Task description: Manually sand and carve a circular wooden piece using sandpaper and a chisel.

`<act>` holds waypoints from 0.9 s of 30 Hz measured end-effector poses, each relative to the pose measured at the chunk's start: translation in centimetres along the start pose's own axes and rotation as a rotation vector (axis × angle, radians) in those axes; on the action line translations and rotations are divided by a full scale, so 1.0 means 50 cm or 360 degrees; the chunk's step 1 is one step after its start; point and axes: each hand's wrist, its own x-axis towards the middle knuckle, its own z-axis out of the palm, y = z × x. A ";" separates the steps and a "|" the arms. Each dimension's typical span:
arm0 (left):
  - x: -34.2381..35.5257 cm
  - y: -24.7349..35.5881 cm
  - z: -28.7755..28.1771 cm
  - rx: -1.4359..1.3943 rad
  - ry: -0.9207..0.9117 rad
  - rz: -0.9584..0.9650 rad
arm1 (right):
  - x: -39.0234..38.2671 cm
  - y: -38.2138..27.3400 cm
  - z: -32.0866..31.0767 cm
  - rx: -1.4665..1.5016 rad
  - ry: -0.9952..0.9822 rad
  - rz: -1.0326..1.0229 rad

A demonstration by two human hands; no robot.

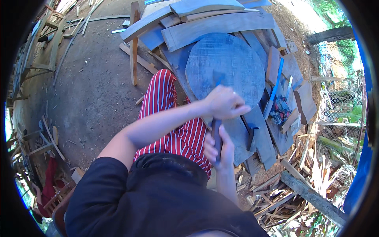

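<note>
My left hand (225, 102) is curled over the middle of a long tool, its palm side hidden, so I cannot make out what it grips. My right hand (219, 148) holds the tool's dark handle (216, 132) below it. A flat, bluish end (219, 77) of the tool shows beyond my left hand, over the round wooden disc (237, 55). Around the disc lie grey curved boards (213, 21), a long blue-handled tool (278, 79), a crumpled patterned cloth (280, 110) and a short dark tube-like piece (252, 138).
My striped legs are beside the work surface (233, 146). A wooden post (134, 59) stands beyond. Wooden frames (51, 55) line the left, and a person in red (49, 185) is at lower left. Offcuts (300, 189) and wire fencing (339, 102) are on the right.
</note>
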 end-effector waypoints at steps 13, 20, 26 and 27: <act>-0.051 -0.163 -0.106 0.0471 0.1183 -0.0466 | 0.012 -0.041 0.013 0.0581 -0.0440 0.0013; -0.057 -0.032 0.030 -0.0406 0.1009 -0.1028 | -0.016 -0.070 0.009 0.0642 -0.0416 -0.0073; -0.072 -0.006 0.082 -0.0299 0.0970 -0.0853 | -0.027 -0.074 -0.019 0.0525 -0.0392 -0.0151; -0.066 -0.005 0.078 -0.0300 0.0997 -0.0807 | -0.029 -0.076 -0.021 0.0550 -0.0396 -0.0144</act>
